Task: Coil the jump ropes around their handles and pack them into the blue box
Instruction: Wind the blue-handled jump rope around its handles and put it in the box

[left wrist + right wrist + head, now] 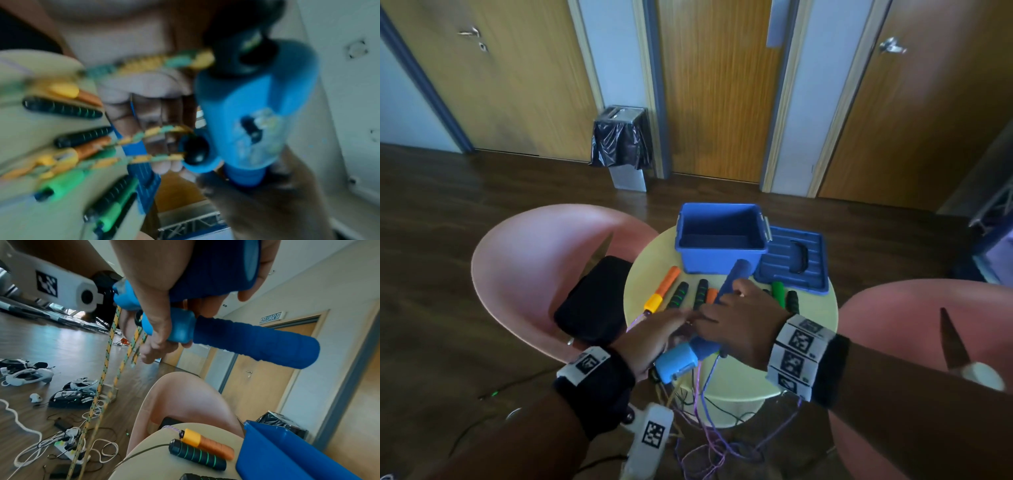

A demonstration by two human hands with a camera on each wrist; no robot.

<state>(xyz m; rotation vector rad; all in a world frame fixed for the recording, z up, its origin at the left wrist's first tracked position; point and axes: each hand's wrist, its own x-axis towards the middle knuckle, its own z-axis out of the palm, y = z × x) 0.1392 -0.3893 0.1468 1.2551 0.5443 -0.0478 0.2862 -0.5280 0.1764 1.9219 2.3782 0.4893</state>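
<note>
Jump ropes (705, 442) dangle in a tangle off the near edge of the surface (822, 308), down to the floor. Above them we hold the two blue handles (726, 291) together: our right hand (739, 322) is wrapped round them, our left hand (654, 339) curled at their pale-blue ends, where the yellow-green cord (107, 363) leaves. Pulling this cord up could drag neighbouring ropes and sweep the orange handle (666, 284) or the black-green handles (678, 294) off. Farther off, the blue box (722, 253) stands open, its lid (794, 260) lying right of it.
</note>
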